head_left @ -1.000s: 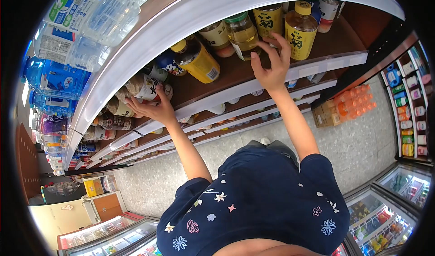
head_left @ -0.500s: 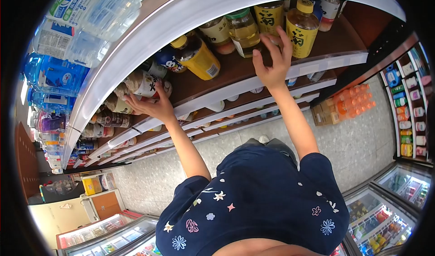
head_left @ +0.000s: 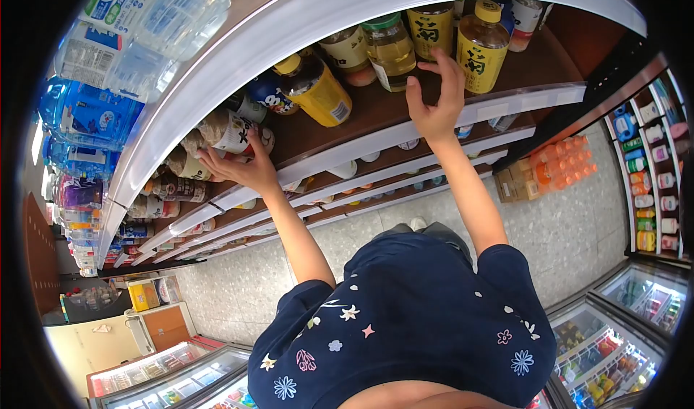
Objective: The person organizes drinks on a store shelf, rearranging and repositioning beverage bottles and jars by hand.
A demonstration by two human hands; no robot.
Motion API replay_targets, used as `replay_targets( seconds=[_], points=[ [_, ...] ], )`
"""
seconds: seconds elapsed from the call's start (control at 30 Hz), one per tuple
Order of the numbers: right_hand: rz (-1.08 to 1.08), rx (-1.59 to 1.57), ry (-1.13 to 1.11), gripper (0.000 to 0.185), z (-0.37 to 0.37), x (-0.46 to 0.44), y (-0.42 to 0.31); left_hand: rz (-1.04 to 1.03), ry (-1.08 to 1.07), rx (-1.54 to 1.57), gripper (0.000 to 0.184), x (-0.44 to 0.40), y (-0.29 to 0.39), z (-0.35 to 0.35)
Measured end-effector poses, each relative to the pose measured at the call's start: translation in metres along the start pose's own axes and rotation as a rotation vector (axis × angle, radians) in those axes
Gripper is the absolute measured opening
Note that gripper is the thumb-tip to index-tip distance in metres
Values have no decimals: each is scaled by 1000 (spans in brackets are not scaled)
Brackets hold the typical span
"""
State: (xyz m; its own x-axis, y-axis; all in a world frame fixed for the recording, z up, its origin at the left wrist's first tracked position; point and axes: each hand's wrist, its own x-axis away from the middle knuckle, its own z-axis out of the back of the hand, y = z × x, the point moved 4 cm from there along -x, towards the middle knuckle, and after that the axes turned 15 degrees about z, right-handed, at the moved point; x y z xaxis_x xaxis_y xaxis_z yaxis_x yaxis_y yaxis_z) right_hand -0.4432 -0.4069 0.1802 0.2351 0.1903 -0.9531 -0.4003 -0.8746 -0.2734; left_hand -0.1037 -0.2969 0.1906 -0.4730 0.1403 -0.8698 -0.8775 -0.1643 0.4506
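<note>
My left hand [head_left: 242,169] is at the left part of the shelf, thumb and fingers on either side of a bottle with a white label [head_left: 238,135]. My right hand [head_left: 439,109] is raised at the shelf's front edge, thumb and fingers apart, nothing between them. Just behind its fingertips stands a yellow-labelled drink bottle [head_left: 429,27]. To its right is a similar yellow-capped bottle [head_left: 482,51]; to its left, a green-capped bottle of pale yellow drink [head_left: 390,53]. Between my hands stands a dark drink bottle with a yellow label [head_left: 318,94].
Large clear water bottles [head_left: 155,29] and blue bottles [head_left: 90,116] line the shelf above at left. Lower shelf edges [head_left: 347,185] run below my hands. Cardboard boxes [head_left: 517,181] and a pack of orange bottles [head_left: 564,164] sit on the floor at right. Glass-topped coolers [head_left: 607,344] are behind me.
My right hand has shifted slightly to the right, and its fingers are a little more bent. My left hand stays in place at the white-labelled bottle.
</note>
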Motion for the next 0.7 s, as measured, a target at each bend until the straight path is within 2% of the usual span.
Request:
replay_targets(
  seconds=[0.17, 0.4, 0.5, 0.6, 0.7],
  points=[
    [195, 168, -108, 49, 3, -12, -8, 7, 9, 0, 85, 0, 1, 1],
    [57, 48, -175, 52, 1, -3, -2, 1, 2, -20, 87, 0, -3, 2],
    [233, 196, -124, 54, 3, -13, -11, 12, 2, -2, 87, -2, -2, 0],
    [94, 96, 78, 46, 2, -10, -9, 25, -12, -17, 89, -1, 0, -1],
    [81, 39, -19, 44, 3, -6, -6, 15, 4, -14, 85, 1, 2, 1]
  ],
)
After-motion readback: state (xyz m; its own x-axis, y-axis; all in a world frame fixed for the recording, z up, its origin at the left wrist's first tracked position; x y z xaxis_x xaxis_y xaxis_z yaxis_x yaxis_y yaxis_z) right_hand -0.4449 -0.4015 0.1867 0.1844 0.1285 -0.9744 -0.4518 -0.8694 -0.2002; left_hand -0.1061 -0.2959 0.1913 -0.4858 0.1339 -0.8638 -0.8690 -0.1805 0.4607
